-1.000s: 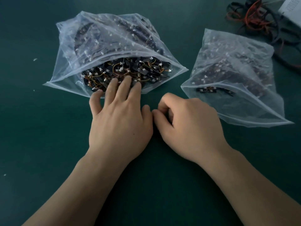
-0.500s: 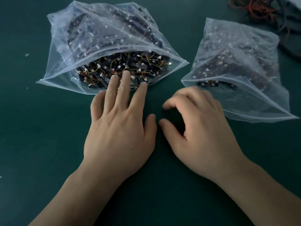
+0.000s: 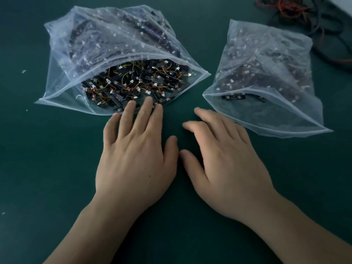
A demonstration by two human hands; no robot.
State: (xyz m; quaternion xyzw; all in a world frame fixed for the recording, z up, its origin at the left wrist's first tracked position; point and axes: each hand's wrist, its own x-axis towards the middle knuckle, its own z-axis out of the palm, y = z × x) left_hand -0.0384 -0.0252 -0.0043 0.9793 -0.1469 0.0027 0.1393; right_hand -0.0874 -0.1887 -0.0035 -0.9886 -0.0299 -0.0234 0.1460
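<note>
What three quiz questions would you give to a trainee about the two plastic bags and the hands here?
1. True or false: the left hand touches with its fingertips the open mouth of the left bag.
2. The right hand holds: A) a small part, B) nothing, C) a cable.
3. Fill in: the tangled cables lie at the far ___ side of the table.
Key: 1 true; 2 B; 3 right.

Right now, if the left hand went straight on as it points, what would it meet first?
Likely the black wired parts in the open left bag; the left hand has its fingertips at the bag's mouth.
</note>
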